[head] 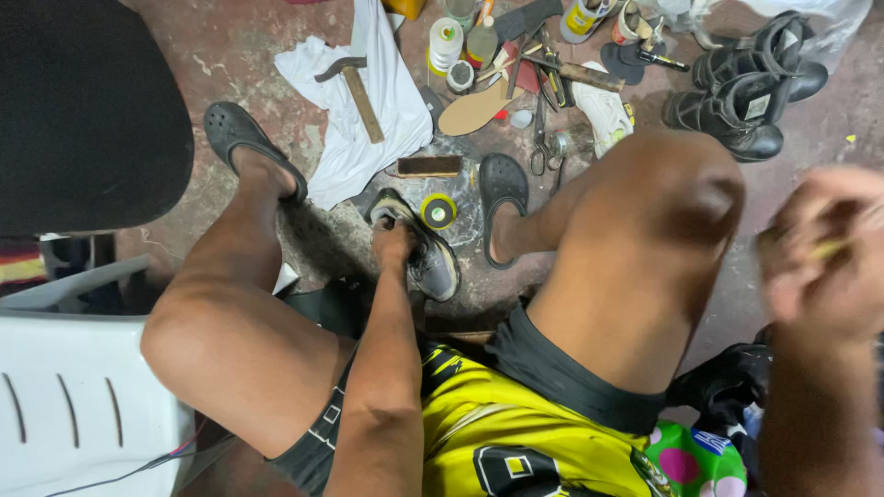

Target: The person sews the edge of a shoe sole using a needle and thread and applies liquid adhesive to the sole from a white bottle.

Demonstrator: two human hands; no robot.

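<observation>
I'm gripping the grey shoe (425,248) with my left hand (394,241) closed on its collar, its long axis running away from me on the floor (801,193), while my right hand (820,248) (blurred, grip unclear, maybe something thin and yellow) is hovering well off to the right.

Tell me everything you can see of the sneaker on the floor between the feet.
The sneaker is a grey and black low-cut sports shoe with a dark upper and a lighter sole edge. It lies on the stained concrete floor between the person's feet, toe pointing toward the lower right. The left hand presses on its heel end. A small yellow-rimmed tin sits right beside it, and a wooden brush lies just beyond. Laces and wear are too small to judge.
</observation>
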